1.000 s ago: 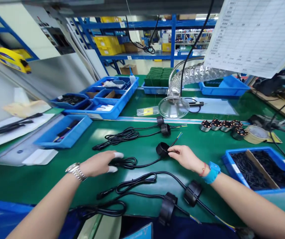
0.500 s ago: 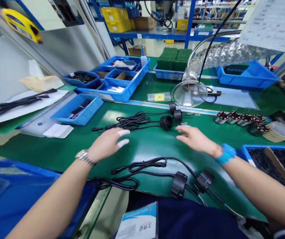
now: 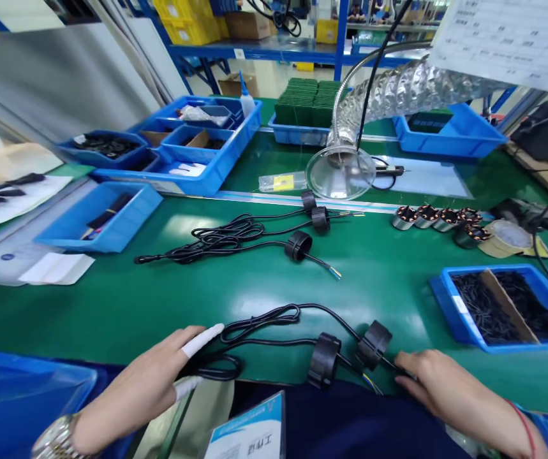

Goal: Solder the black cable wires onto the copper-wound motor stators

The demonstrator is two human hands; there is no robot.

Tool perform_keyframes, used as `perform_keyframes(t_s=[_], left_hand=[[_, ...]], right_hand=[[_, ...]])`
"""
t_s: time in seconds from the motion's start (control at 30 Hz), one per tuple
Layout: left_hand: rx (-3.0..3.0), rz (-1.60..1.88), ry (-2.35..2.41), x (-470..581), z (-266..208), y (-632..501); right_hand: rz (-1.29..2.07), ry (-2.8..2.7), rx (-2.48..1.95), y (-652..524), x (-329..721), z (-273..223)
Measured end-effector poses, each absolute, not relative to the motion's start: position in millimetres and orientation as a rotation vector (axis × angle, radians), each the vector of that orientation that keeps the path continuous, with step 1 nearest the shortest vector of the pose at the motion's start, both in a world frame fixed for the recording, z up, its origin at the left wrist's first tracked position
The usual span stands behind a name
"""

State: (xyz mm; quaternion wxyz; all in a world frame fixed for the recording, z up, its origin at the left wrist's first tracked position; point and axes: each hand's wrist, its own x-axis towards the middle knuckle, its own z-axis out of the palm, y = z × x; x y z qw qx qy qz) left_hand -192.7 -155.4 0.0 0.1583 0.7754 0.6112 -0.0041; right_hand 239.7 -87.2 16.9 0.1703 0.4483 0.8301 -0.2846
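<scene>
Two black cables with ring-shaped black caps lie along the near edge of the green bench. My left hand [image 3: 159, 366], white covers on its thumb and index finger, is spread over their left ends. Its index fingertip meets the looped cable [image 3: 259, 319], and the cable ends under the hand are hidden. On the right, my right hand [image 3: 439, 382] pinches the black cable's tail just beyond one cap [image 3: 374, 345]. The other cap [image 3: 324, 360] sits to its left, thin coloured wires [image 3: 370, 382] coming out. Farther back, several similar cables [image 3: 230, 237] with caps [image 3: 298, 245] lie bundled.
A blue bin of small black parts [image 3: 446, 306] stands at right, below several copper-wound cylinders [image 3: 446, 218]. A clear funnel hood [image 3: 340, 175] hangs over the bench's back. Blue trays [image 3: 235, 153] and a small blue bin [image 3: 134, 220] stand at left.
Both hands have come back from beside the far cable bundle to the near cables. The right hand has taken hold of a cable tail. The view has shifted.
</scene>
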Motion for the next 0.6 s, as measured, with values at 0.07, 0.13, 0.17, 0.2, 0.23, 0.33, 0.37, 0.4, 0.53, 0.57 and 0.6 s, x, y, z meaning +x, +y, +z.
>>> perform_keyframes(t_s=[0.07, 0.13, 0.17, 0.2, 0.23, 0.33, 0.37, 0.4, 0.53, 0.57, 0.6], left_hand=[[2.252, -0.038, 1.715, -195.0, 1.5, -150.9], [2.269, -0.033, 1.776, -197.9, 5.7, -141.9], [2.267, -0.024, 1.815, -199.4, 8.4, -136.6], [2.255, -0.022, 1.826, -200.8, 11.2, -131.1], [2.230, -0.030, 1.800, -202.0, 13.7, -125.7], [2.113, -0.036, 1.654, -203.3, 17.8, -110.5], [2.080, -0.035, 1.637, -202.9, 17.4, -105.5], [2.059, -0.036, 1.640, -202.0, 16.0, -100.6], [2.050, -0.111, 1.632, -200.0, 7.0, -82.1], [2.073, -0.118, 1.639, -201.1, 6.3, -78.6], [2.107, -0.118, 1.667, -202.7, 6.8, -75.6]], right_hand=[[-0.808, 2.399, 1.310, -85.1, 243.6, 13.3], [-0.764, 2.468, 1.377, -81.5, 252.8, 12.1], [-0.735, 2.510, 1.415, -79.5, 258.6, 12.3], [-0.703, 2.554, 1.454, -77.3, 264.4, 13.0], [-0.670, 2.594, 1.490, -75.2, 269.9, 14.2], [-0.630, 2.683, 1.536, -68.8, 281.8, 19.4], [-0.626, 2.702, 1.543, -66.8, 284.1, 21.2], [-0.620, 2.715, 1.553, -64.9, 285.6, 22.6], [-0.581, 2.702, 1.596, -59.3, 287.4, 26.5], [-0.579, 2.696, 1.599, -58.7, 287.1, 27.8], [-0.579, 2.696, 1.605, -58.4, 286.5, 29.4]])
